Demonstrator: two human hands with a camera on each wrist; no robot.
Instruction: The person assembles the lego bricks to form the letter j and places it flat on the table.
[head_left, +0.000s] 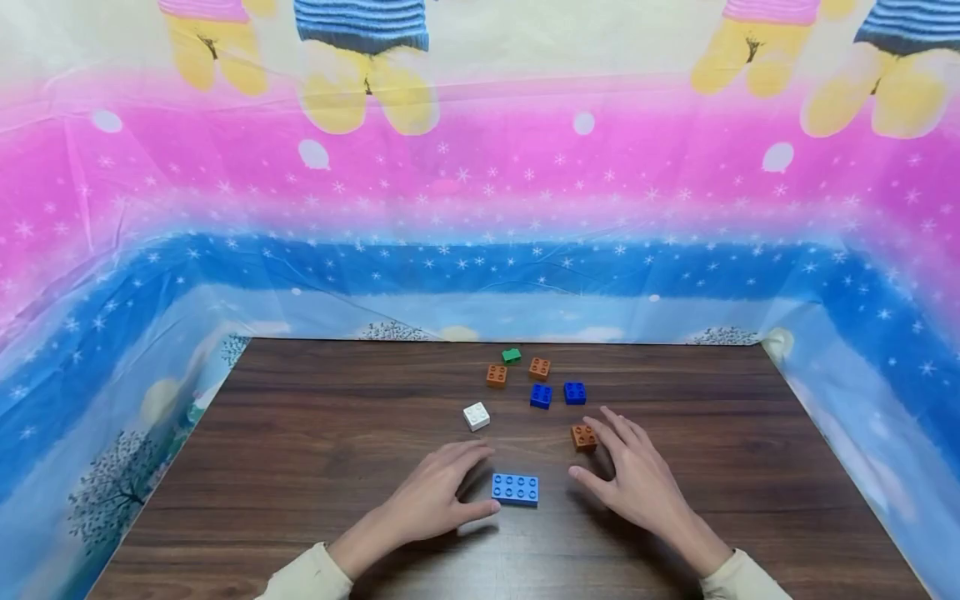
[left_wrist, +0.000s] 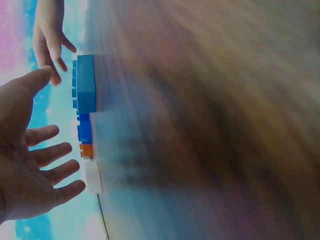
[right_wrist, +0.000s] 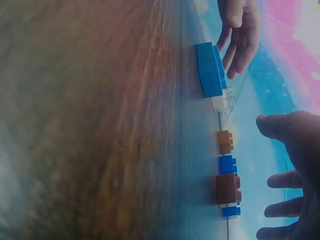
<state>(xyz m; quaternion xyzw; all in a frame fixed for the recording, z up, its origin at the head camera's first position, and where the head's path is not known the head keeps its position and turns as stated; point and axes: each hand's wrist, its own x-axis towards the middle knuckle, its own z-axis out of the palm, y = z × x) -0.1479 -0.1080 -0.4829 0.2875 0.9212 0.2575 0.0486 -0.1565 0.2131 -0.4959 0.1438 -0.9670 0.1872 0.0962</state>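
Note:
A long light-blue toy brick [head_left: 515, 490] with two rows of studs lies on the table between the two hands. My left hand [head_left: 435, 492] hovers at its left, thumb and fingers spread, the thumb tip close to the brick's edge. My right hand [head_left: 641, 483] is further off on the right, fingers apart and holding nothing. Close by its index finger sits an orange-brown square brick [head_left: 583, 437]; whether they touch I cannot tell. In the left wrist view the light-blue brick [left_wrist: 86, 84] stands apart from the left fingers. Beyond the left hand lies a white square brick [head_left: 476, 416].
Further back are two dark-blue bricks [head_left: 541, 396], two more orange bricks [head_left: 497, 376] and a small green brick [head_left: 512, 356]. All lie on a dark wooden table [head_left: 315, 417]. A printed cloth [head_left: 480, 271] hangs behind the table's back and side edges.

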